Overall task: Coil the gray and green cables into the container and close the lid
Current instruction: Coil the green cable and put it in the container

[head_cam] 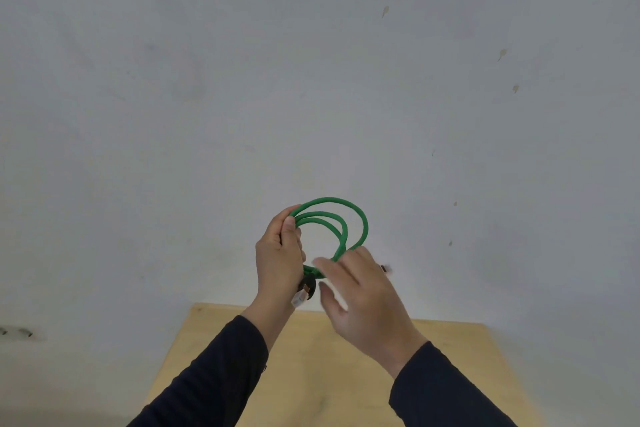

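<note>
Pinching the coiled green cable, the left hand held it above the desk; right hand fingers spread beside it.

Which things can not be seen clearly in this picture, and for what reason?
- Container, lid and gray cable: not in the head view at all.
- Right hand: motion-blurred, so its grip on the green cable cannot be told.
- Lower part of the coil: hidden behind the left hand and the right fingers.
- Connector under the left hand: too small and blurred to identify.
- Wooden table: cut off by the bottom edge, partly covered by the sleeves.
</note>
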A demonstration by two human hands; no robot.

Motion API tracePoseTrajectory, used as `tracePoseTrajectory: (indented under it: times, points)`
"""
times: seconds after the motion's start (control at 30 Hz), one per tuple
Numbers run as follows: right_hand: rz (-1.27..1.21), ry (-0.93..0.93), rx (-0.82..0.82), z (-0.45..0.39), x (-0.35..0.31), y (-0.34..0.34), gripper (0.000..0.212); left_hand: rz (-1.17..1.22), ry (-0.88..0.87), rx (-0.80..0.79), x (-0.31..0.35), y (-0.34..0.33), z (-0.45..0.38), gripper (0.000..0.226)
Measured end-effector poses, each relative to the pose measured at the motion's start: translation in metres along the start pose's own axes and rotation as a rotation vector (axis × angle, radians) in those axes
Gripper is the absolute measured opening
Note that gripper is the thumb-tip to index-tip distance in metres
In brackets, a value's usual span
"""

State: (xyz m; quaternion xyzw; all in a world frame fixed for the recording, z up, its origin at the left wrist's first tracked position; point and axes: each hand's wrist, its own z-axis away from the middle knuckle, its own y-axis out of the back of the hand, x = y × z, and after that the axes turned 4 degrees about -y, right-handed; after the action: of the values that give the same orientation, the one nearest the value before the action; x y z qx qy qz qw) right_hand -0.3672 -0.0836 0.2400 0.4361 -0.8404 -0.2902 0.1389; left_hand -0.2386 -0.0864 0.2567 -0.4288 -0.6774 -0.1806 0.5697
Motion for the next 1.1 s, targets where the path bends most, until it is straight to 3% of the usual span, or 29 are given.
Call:
tracePoseTrajectory:
  times: [0.27,0.43,0.57,0.67,0.77,0.93,1.1]
  points:
    - [-0.321,-0.016,-0.095,-0.004,-0.003,-0.002,0.014,-0.033,-0.043,-0.016,0.000,0.001,-0.004,0.032]
    - [-0.525,0.033,-0.196,-0.004,-0.017,0.012,0.019,-0.007,0.007,0.083,-0.004,0.007,-0.022,0.029]
    - [-0.709,-0.184,-0.315,0.000,-0.023,0.020,0.027,-0.042,0.024,0.150,-0.010,0.024,-0.039,0.030]
    - [-0.701,-0.431,-0.286,-0.006,-0.007,0.024,0.015,-0.123,-0.055,0.060,-0.010,0.033,-0.033,0.030]
    - [-0.546,-0.537,-0.253,-0.015,0.006,0.026,0.019,-0.158,-0.119,-0.034,-0.010,0.034,-0.022,0.031]
    - [-0.449,-0.632,-0.226,-0.027,0.019,0.023,0.029,-0.079,-0.174,-0.152,-0.001,0.027,-0.008,0.031]
    - [-0.651,-0.617,-0.316,-0.034,0.024,0.026,0.030,-0.046,-0.185,-0.240,0.006,0.017,-0.004,0.030]
